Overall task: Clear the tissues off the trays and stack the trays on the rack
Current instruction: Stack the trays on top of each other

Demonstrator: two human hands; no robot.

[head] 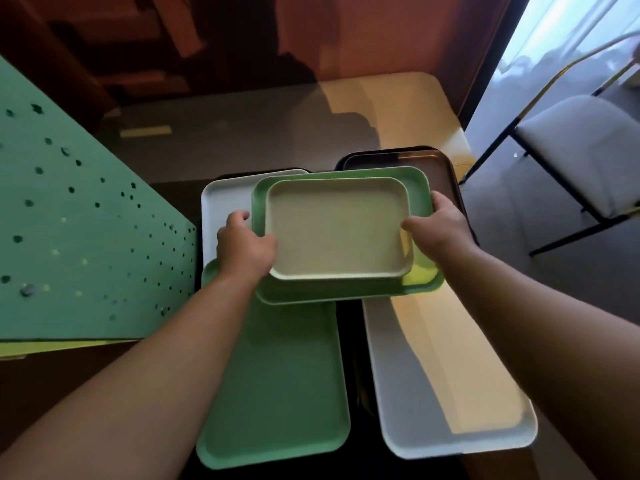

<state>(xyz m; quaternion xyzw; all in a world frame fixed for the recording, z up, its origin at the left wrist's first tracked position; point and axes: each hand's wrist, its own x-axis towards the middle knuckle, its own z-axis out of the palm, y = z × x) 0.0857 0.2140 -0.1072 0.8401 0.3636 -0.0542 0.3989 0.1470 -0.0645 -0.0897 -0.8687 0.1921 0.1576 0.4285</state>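
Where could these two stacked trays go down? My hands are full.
Bare room: the far table top beyond the trays, and the long white tray nearby on the right. Crowded: the middle, where white, green and dark trays overlap.

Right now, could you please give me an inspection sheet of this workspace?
Surface: dark table, partly sunlit.
Job's things: pale tray nested in a green tray, both held above a white tray, a dark tray, a long green tray and a long white tray; no tissues seen.
Clutter: nothing seen.
Grippers: left hand and right hand grip the pair's sides.
Cables: nothing seen.
Surroundings: green perforated panel, chair.
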